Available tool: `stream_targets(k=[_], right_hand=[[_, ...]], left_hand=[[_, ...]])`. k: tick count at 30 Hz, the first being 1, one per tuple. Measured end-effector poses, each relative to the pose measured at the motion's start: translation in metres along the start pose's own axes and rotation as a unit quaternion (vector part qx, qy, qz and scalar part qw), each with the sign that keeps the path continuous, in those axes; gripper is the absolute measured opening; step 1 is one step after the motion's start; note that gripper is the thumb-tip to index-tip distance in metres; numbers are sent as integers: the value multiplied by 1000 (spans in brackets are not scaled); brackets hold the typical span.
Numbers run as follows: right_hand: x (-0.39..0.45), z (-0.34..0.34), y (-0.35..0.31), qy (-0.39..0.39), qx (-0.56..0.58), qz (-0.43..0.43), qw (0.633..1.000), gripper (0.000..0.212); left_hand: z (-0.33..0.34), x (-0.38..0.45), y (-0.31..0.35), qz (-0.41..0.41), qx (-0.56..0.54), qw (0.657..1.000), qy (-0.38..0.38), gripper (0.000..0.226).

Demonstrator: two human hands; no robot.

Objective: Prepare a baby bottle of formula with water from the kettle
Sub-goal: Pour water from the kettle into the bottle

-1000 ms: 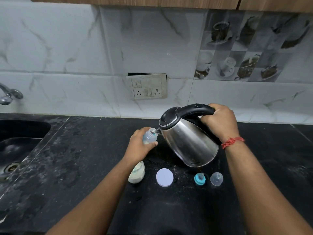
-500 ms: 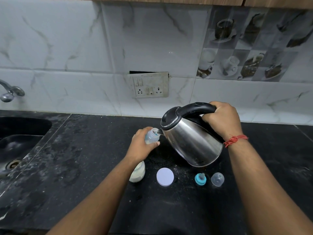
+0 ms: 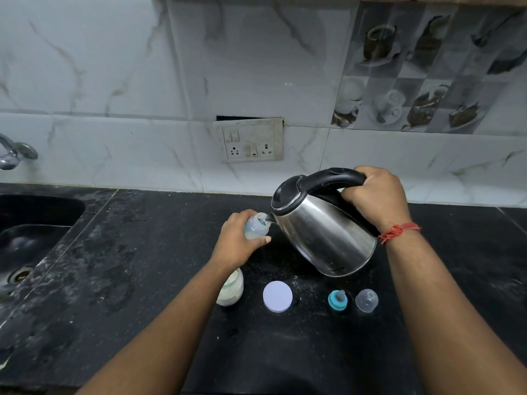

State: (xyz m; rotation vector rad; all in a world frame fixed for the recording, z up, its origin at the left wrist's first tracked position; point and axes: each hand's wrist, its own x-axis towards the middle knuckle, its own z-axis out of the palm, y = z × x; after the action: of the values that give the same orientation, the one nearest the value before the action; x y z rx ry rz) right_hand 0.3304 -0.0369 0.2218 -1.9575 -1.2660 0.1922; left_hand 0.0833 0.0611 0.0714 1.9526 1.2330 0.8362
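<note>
My right hand (image 3: 373,199) grips the black handle of a steel kettle (image 3: 322,232), which is tilted left with its spout at the mouth of a clear baby bottle (image 3: 255,228). My left hand (image 3: 236,242) holds that bottle upright above the black counter (image 3: 142,280). On the counter in front lie a teal nipple ring (image 3: 338,300) and a clear bottle cap (image 3: 367,300). A jar of white formula powder (image 3: 231,289) stands partly behind my left forearm, with its round white lid (image 3: 277,296) beside it.
A dark sink (image 3: 31,235) is set into the counter at the left, with a metal tap (image 3: 14,152) above it. A socket plate (image 3: 251,142) sits on the marble wall behind the kettle.
The kettle stays tilted at the bottle's mouth and both hands keep their grips. Only the view has shifted slightly.
</note>
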Motion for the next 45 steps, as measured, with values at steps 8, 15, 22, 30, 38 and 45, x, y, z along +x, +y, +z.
stream_targets(k=[8, 15, 22, 30, 38, 45], right_hand=[[5, 0, 0, -9, -2, 1, 1000, 10], [7, 2, 1, -13, 2, 5, 1000, 13], [10, 4, 4, -21, 4, 11, 1000, 14], [13, 4, 3, -27, -10, 9, 1000, 14], [16, 3, 3, -28, -10, 8, 1000, 13], [19, 3, 3, -26, -8, 7, 1000, 10]], left_hand=[[1, 6, 2, 15, 7, 1000, -21, 55], [4, 9, -1, 6, -4, 1000, -24, 51], [9, 12, -4, -3, 10, 1000, -10, 52], [9, 16, -3, 13, 5, 999, -33, 47], [12, 19, -2, -7, 5, 1000, -12, 53], [15, 22, -3, -3, 7, 1000, -4, 51]])
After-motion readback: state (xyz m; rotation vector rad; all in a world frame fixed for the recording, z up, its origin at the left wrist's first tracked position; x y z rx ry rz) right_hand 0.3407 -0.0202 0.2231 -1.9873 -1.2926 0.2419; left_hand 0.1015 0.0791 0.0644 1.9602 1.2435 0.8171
